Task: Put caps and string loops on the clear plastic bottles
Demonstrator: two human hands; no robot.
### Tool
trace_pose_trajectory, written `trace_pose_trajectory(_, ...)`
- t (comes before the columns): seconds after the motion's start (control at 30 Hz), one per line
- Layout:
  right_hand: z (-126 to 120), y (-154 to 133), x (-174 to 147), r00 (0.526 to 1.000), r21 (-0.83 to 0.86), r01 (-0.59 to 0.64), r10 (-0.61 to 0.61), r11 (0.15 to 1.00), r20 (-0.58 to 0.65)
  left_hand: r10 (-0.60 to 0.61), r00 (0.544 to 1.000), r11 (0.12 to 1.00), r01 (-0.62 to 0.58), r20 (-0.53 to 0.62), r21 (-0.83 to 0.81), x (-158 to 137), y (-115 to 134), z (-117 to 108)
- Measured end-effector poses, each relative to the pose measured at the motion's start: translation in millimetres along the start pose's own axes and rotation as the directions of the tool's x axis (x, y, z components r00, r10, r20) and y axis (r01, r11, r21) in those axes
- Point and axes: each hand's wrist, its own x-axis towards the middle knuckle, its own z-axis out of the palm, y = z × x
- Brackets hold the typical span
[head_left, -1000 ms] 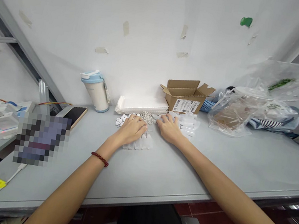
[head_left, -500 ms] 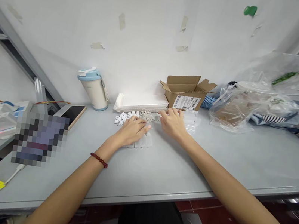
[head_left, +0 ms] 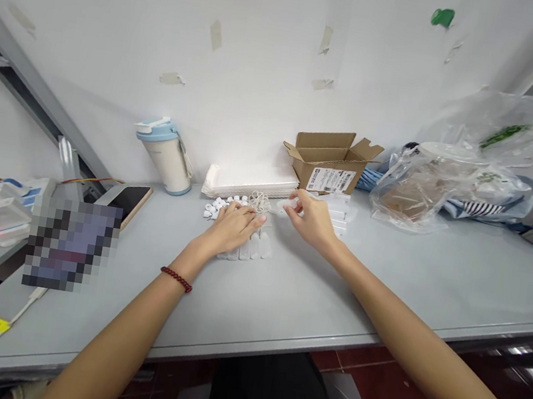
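One grey table meets a white wall, left grip spread, right grip pinching clear plastic.

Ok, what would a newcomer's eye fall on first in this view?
Probably the left hand, a dark red bead bracelet at its wrist, by the small white caps mid-table, with the right hand close by. Next, the open cardboard box behind the right hand, near the wall. Then the blue-lidded tumbler toward the left and the bulky clear plastic bag at the right.
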Motion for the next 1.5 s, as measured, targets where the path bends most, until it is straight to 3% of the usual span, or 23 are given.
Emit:
trace_pose_trajectory(0.17, 1.2, 1.0, -0.3, 0.996, 0.131, -0.088, 0.088, 0.987, 0.008, -0.067, 0.990, 0.966, 0.034, -0.121, -0.255, 2.0, -3.2, -6.4)
trace_pose_trajectory(0.3, 2.1, 2.9, 0.6, 0.985, 0.313, -0.164, 0.170, 0.935, 0.010, -0.157, 0.971, 0.810, 0.022, -0.180, -0.586, 5.1, -8.5, -15.2)
trace_pose_trajectory(0.47, -2.9, -1.2, 0.8, 0.958, 0.613, -0.282, 0.251, 0.738, 0.140, -0.234, 0.967, 0.505, 0.037, -0.096, -0.862, -0.3, -7.4, -26.4)
trace_pose_trajectory(0.63, -9.4, -9.4, -0.4, 0.940, 0.763, -0.339, 0.233, 0.550, 0.249, -0.179, 0.984, 0.341, 0.049, -0.014, -0.939, -8.5, -3.2, -35.2)
trace_pose_trajectory(1.03, -10.4, -7.2, 2.0, 0.951, 0.766, -0.307, 0.220, 0.564, 0.219, -0.167, 0.983, 0.320, 0.129, 0.078, -0.938, -9.0, -3.5, -36.5)
trace_pose_trajectory(1.27, -12.5, -10.9, -0.3, 0.951, 0.760, -0.304, 0.137, 0.575, 0.277, -0.153, 0.982, 0.337, 0.153, 0.107, -0.929, -8.2, -5.7, -33.6)
trace_pose_trajectory(1.5, -12.9, -15.4, -3.0, 0.935, 0.748, -0.329, 0.091, 0.576, 0.342, -0.144, 0.983, 0.271, 0.149, 0.113, -0.951, -9.6, 1.2, -26.9)
